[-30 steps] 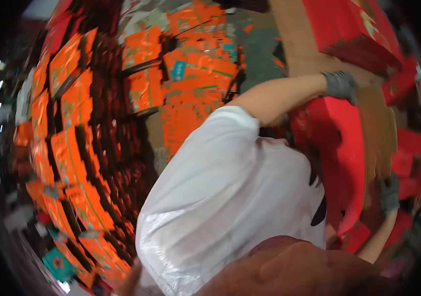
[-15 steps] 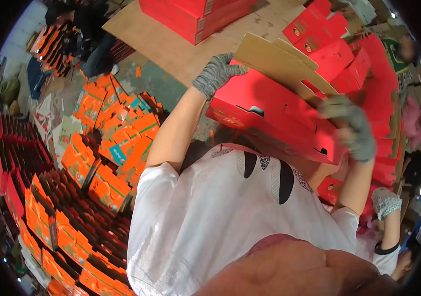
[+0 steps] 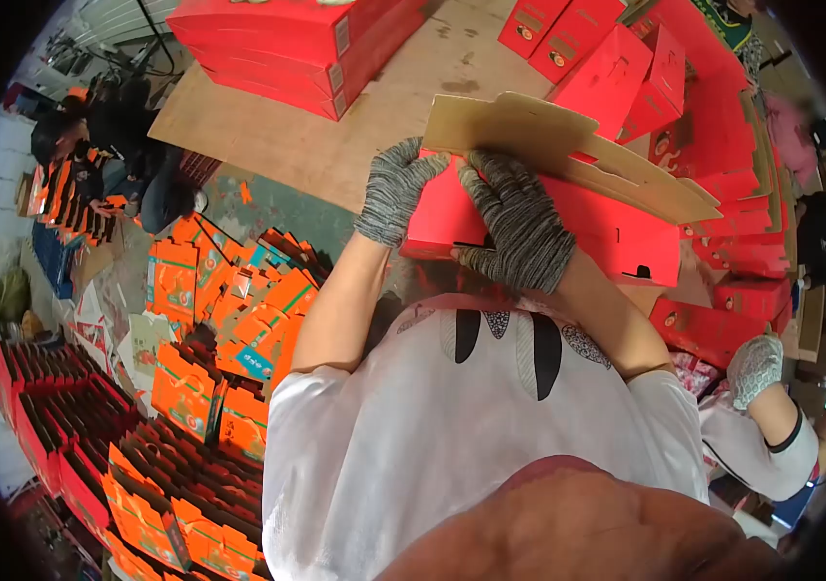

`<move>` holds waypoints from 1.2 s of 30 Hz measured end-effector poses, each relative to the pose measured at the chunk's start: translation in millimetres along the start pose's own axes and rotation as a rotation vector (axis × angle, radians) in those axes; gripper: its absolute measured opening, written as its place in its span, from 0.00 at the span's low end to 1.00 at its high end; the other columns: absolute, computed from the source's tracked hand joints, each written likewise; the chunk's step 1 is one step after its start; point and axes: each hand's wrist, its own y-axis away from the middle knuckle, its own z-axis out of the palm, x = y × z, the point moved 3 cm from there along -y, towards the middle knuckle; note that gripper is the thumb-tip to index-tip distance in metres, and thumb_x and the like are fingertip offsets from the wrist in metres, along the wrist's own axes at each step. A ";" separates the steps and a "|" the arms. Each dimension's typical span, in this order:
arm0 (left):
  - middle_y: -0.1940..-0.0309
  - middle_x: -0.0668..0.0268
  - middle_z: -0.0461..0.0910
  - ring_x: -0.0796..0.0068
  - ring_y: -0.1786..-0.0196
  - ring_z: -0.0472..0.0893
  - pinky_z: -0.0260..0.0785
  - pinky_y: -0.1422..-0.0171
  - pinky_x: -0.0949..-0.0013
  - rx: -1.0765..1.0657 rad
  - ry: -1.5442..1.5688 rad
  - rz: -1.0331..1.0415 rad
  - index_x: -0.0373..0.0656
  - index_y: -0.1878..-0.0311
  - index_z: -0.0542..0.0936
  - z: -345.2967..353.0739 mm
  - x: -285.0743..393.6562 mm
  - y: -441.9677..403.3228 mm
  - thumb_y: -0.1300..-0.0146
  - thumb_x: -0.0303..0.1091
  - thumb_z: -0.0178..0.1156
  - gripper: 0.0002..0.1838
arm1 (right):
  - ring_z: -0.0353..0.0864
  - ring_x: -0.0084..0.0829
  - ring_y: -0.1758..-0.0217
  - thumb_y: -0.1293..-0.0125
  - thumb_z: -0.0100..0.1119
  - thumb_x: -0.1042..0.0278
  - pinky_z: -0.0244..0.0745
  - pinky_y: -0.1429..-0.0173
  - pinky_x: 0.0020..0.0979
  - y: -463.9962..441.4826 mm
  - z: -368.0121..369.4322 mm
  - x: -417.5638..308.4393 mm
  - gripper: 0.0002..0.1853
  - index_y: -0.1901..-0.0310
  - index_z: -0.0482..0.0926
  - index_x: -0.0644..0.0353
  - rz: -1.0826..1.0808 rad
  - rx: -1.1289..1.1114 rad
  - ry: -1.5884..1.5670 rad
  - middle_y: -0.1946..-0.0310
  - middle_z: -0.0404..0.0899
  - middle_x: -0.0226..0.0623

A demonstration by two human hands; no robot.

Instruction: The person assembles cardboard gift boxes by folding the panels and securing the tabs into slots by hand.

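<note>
A red cardboard box [image 3: 616,232] lies in front of my chest, its brown-lined lid flap [image 3: 539,136] standing up along the far side. My left hand [image 3: 398,194], in a grey knitted glove, grips the box's left end, thumb over the top edge. Close beside it, my gloved right hand [image 3: 524,223] reaches across the box. Its fingers bend over the top near the base of the flap, and its thumb lies at the front wall. The inside of the box is mostly hidden by my hands and the red panels.
Stacked red boxes [image 3: 268,63] stand on the wooden table [image 3: 384,126]. More red boxes [image 3: 606,77] crowd the far right. Orange cartons [image 3: 190,387] cover the floor at left. Another person's gloved hand [image 3: 756,368] is at right; a crouching person [image 3: 127,155] is far left.
My right hand has moved left from the box's right end to beside my left hand. My left hand has shifted down onto the box's end. The view has turned slightly.
</note>
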 end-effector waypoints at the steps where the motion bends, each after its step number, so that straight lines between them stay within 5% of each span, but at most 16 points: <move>1: 0.67 0.65 0.81 0.78 0.65 0.79 0.72 0.59 0.75 0.010 0.007 0.004 0.36 0.58 0.80 1.2 -0.2 0.1 0.44 0.30 0.63 0.11 | 0.55 0.53 0.32 0.52 0.63 0.46 0.48 0.29 0.49 0.1 2.3 1.6 0.45 0.38 0.62 0.69 0.012 -0.002 -0.002 0.36 0.57 0.56; 11: 0.71 0.69 0.80 0.81 0.68 0.75 0.69 0.62 0.73 0.022 -0.356 0.248 0.35 0.61 0.81 -2.6 2.2 -13.3 0.46 0.25 0.59 0.09 | 0.55 0.52 0.32 0.55 0.66 0.43 0.50 0.29 0.44 5.9 2.3 15.2 0.45 0.38 0.65 0.65 0.132 0.047 -0.164 0.37 0.60 0.48; 13: 0.70 0.70 0.80 0.81 0.67 0.75 0.69 0.60 0.73 -0.060 -0.140 0.152 0.36 0.61 0.81 7.1 5.3 -7.1 0.46 0.25 0.59 0.09 | 0.57 0.49 0.32 0.55 0.65 0.43 0.52 0.29 0.44 9.4 0.7 13.1 0.44 0.39 0.66 0.64 0.136 0.000 -0.267 0.38 0.61 0.48; 19: 0.65 0.68 0.81 0.81 0.62 0.75 0.68 0.55 0.74 -0.003 -0.266 0.255 0.35 0.59 0.81 3.6 3.2 -16.5 0.48 0.23 0.61 0.11 | 0.61 0.45 0.34 0.55 0.65 0.42 0.55 0.31 0.44 78.5 -22.7 31.4 0.44 0.39 0.67 0.61 0.307 0.008 0.029 0.38 0.63 0.47; 22: 0.62 0.67 0.81 0.79 0.60 0.77 0.68 0.51 0.73 -0.150 -0.338 0.267 0.34 0.57 0.80 -6.3 16.3 -21.4 0.46 0.27 0.62 0.13 | 0.61 0.44 0.34 0.55 0.64 0.41 0.53 0.31 0.44 97.9 -23.4 46.4 0.45 0.38 0.65 0.60 0.384 0.004 0.125 0.36 0.62 0.45; 24: 0.60 0.65 0.81 0.75 0.58 0.79 0.68 0.47 0.71 -0.485 0.024 0.032 0.34 0.56 0.80 -14.5 22.9 -27.5 0.42 0.36 0.62 0.16 | 0.59 0.43 0.33 0.53 0.62 0.40 0.50 0.29 0.42 105.8 -19.2 50.3 0.44 0.38 0.65 0.62 0.379 0.035 0.154 0.35 0.60 0.44; 25: 0.60 0.65 0.81 0.75 0.58 0.79 0.68 0.47 0.71 -0.486 0.016 0.035 0.34 0.56 0.80 -17.5 32.0 -32.8 0.42 0.36 0.62 0.16 | 0.59 0.43 0.32 0.53 0.61 0.39 0.49 0.29 0.43 104.7 -17.0 51.0 0.46 0.37 0.64 0.62 0.366 0.024 0.183 0.34 0.59 0.44; 27: 0.59 0.63 0.81 0.70 0.56 0.79 0.67 0.43 0.67 -0.598 -0.134 0.018 0.33 0.53 0.79 -15.8 59.1 -38.3 0.38 0.51 0.56 0.26 | 0.59 0.42 0.32 0.54 0.60 0.37 0.48 0.28 0.44 102.2 -16.9 47.1 0.47 0.36 0.63 0.62 0.349 0.025 0.206 0.34 0.59 0.45; 28: 0.59 0.63 0.81 0.70 0.56 0.79 0.67 0.43 0.67 -0.591 -0.145 0.020 0.33 0.53 0.79 -11.0 77.2 -44.7 0.38 0.51 0.56 0.26 | 0.58 0.42 0.32 0.53 0.59 0.36 0.46 0.28 0.45 101.9 -16.9 44.7 0.47 0.36 0.63 0.62 0.352 0.035 0.223 0.34 0.59 0.45; 30: 0.57 0.61 0.81 0.69 0.52 0.78 0.65 0.41 0.64 -0.869 -0.315 -0.324 0.33 0.51 0.78 16.9 96.7 -57.6 0.37 0.64 0.45 0.37 | 0.58 0.42 0.31 0.52 0.57 0.35 0.45 0.27 0.46 103.7 -15.1 40.7 0.47 0.36 0.63 0.62 0.347 0.045 0.231 0.34 0.59 0.45; 34: 0.57 0.63 0.78 0.75 0.58 0.75 0.66 0.54 0.72 -0.969 -0.547 -0.572 0.33 0.44 0.73 69.0 101.4 -83.4 0.40 0.68 0.42 0.42 | 0.59 0.42 0.32 0.50 0.55 0.35 0.44 0.27 0.47 100.2 -11.3 44.7 0.45 0.37 0.63 0.62 0.317 0.083 0.208 0.35 0.60 0.46; 36: 0.58 0.63 0.76 0.76 0.63 0.72 0.64 0.59 0.72 -0.936 -1.310 -0.359 0.37 0.38 0.68 115.9 88.9 -65.9 0.43 0.70 0.46 0.44 | 0.59 0.43 0.32 0.50 0.55 0.35 0.44 0.27 0.47 105.1 -9.5 43.0 0.44 0.38 0.64 0.62 0.288 0.121 0.176 0.35 0.61 0.47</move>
